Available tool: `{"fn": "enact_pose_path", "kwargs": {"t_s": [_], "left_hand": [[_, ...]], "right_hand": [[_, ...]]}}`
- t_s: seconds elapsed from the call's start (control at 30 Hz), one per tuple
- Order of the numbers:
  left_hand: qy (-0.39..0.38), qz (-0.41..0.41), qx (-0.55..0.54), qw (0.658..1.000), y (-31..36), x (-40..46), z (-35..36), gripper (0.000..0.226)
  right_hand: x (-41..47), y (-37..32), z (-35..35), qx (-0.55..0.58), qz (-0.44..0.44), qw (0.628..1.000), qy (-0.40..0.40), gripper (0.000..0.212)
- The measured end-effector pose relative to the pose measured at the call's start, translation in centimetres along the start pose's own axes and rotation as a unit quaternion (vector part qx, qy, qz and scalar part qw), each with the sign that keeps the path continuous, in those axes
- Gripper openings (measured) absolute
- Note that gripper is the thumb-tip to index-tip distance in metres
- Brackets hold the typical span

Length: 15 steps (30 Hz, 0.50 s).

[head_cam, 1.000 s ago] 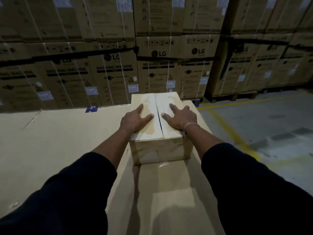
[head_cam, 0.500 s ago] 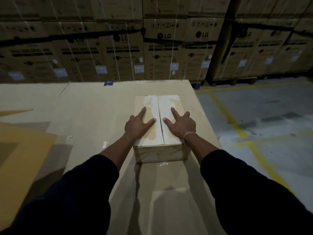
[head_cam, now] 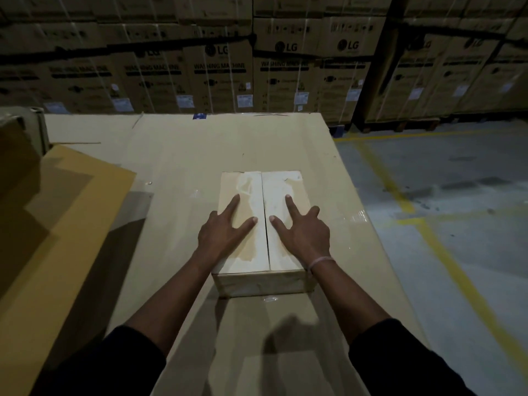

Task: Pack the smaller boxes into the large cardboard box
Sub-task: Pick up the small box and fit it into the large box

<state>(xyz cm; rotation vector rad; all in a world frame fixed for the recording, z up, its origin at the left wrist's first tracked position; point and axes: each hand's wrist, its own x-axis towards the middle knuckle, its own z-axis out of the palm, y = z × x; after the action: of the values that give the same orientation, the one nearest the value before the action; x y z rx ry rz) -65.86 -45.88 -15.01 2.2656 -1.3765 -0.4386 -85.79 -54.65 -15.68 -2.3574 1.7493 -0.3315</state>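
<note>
The small cardboard box (head_cam: 263, 224) lies flat on the pale cardboard-covered desk (head_cam: 177, 155), toward its right side and about midway between near and far. Its 2 top flaps meet at a centre seam running near to far, and glossy clear tape shines over the top and the near face. The left hand (head_cam: 221, 234) presses palm-down on the left flap, fingers spread and straight; the right hand (head_cam: 303, 231) mirrors it on the right flap, also spread flat, a thin band at its wrist. Neither hand curls round an edge.

Judging by its squat, square-edged shape, the box should be stiff and hold form under the palms; its weight cannot be told from here. The taped top looks slick, so flat palms could slide. A firmer hold would likely be on the left and right side walls, or under the near bottom edge.

To the left, a darker brown cardboard sheet (head_cam: 60, 212) lies at an angle over the desk, with part of a larger carton (head_cam: 17, 155) at the far left edge; whether that is the large box to be filled cannot be told. Beyond the desk stand stacked washing machine cartons (head_cam: 220, 70). To the right is concrete floor (head_cam: 457, 195) with yellow lines. Nothing lies between the box and the sheet.
</note>
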Motion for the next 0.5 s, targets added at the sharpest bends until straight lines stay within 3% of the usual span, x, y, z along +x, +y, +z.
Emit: {"fn": "enact_pose_path", "kwargs": {"t_s": [0.5], "left_hand": [[-0.012,0.006,-0.018,1.0,-3.1,-14.4,-2.4,0.1]], "right_hand": [[-15.0,-1.8,-2.7,0.026,0.012,0.998,-0.051,0.088]]}}
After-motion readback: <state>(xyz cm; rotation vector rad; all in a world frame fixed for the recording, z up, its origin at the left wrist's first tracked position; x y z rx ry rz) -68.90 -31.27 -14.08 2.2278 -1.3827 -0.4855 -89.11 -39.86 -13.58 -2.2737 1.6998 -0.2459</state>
